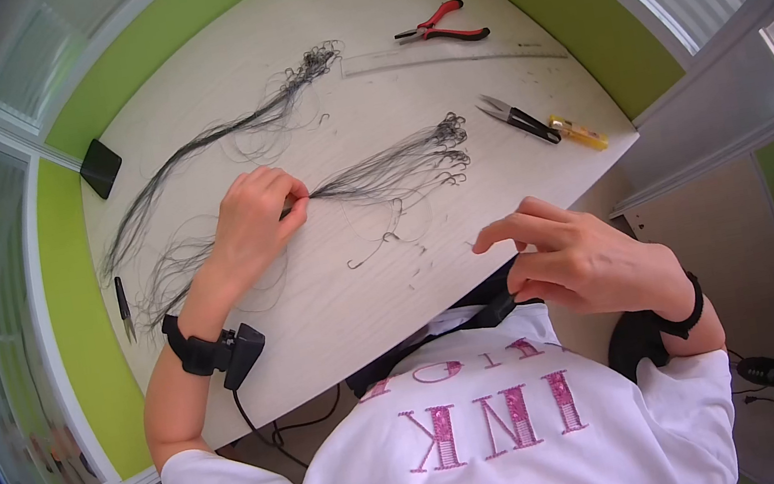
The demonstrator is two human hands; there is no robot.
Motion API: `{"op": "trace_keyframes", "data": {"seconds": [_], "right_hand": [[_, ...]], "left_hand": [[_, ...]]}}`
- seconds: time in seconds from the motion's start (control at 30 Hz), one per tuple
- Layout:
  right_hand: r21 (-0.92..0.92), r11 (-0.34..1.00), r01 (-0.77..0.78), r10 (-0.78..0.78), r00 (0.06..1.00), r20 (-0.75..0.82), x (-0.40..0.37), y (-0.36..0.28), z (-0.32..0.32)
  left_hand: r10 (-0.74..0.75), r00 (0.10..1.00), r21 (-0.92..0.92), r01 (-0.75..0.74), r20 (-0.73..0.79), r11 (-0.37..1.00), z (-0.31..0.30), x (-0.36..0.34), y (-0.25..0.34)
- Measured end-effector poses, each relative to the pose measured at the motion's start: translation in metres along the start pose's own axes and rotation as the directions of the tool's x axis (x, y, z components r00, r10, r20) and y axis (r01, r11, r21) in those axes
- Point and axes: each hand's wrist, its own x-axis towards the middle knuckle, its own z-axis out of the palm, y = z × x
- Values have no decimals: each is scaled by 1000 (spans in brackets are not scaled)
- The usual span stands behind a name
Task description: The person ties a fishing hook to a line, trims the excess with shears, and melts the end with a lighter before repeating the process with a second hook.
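My left hand (261, 211) is closed on a bundle of thin dark lines (357, 178). Small hooks (451, 135) cluster at the bundle's right end, and its loose tails spread out to the left under my forearm. A few separate hooks (390, 237) lie just below the bundle. My right hand (565, 249) is over the table's front edge with its fingers bent and apart, nothing visible between them. Its lower fingertips are close to a black object (494, 310) at my waist; whether they touch is unclear.
Another hooked line bundle (227, 127) lies farther back on the white table (324, 353). Red-handled pliers (444, 25), a clear ruler (448, 54), scissors (522, 119) and a yellow tool (578, 133) are at the right. Dark tweezers (124, 309) lie left. Green panels (81, 321) border the table.
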Motion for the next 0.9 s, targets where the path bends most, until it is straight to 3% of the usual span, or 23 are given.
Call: {"op": "trace_keyframes", "data": {"seconds": [0.1,0.17,0.33,0.4,0.53,0.77,0.83,0.9], "right_hand": [[30,997,74,-73,997,-17,38,22,24],[-10,996,86,-85,995,53,50,33,33],[-86,996,-27,39,989,142,38,38,14],[-440,886,-147,159,987,-11,33,34,6],[-243,970,27,-14,998,56,47,27,22],[-160,984,82,-69,994,84,53,34,32],[-385,923,-3,44,994,96,45,33,21],[-435,899,-44,80,995,65,44,26,10]], "left_hand": [[3,1000,2,-3,2,1000,-1,0,1],[17,1000,0,-17,-6,1000,2,0,-4],[4,1000,2,-4,-5,1000,3,-1,-5],[-3,1000,5,3,5,1000,3,0,-5],[-9,1000,1,9,3,1000,3,0,-4],[5,1000,7,-5,4,1000,3,0,-5],[-1,1000,6,1,10,1000,3,0,-5],[7,1000,15,-7,1,1000,4,0,-5]]}}
